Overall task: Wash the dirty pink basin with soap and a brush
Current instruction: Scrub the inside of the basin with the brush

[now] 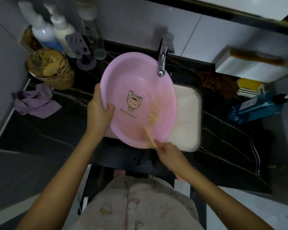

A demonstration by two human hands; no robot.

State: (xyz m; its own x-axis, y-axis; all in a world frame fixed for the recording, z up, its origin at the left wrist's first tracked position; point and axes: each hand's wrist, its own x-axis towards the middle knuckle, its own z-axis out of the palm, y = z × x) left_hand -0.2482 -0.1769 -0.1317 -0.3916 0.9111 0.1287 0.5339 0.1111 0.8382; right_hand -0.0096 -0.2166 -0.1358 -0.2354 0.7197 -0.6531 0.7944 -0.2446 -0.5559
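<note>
Over the white sink (188,113), the pink basin (136,90) is held tilted, its open side facing up toward the camera and its far rim just under the spout of the chrome faucet (162,62). The left hand (99,112) grips the basin's left rim: the thumb lies curled over the lip onto the inner wall, while the other fingers wrap behind the rim and are hidden. Just to the right of that thumb sits a printed cartoon figure (133,101) in a cat-eared hood, with lettering under it. The right hand (169,154) is at the basin's near rim, fingers curled round the handle of a brush (149,132) (blurred, so how each finger lies is hard to tell). From those fingers the handle runs up and away into the basin, and its head meets the inner wall on the right, amid a yellowish smear. Well to the left of the left hand's fingers, on the black veined counter (56,130), lie a crumpled purple cloth (35,103) and, beyond it, a jar (51,68) smeared with yellow-brown matter; two pump bottles (45,34) stand behind the jar. Well to the right of the right hand's fingers, past the sink, are a brown cloth (218,83), a yellow bar of soap (249,84) on a white dish (246,92) and a blue pouch (254,107).
</note>
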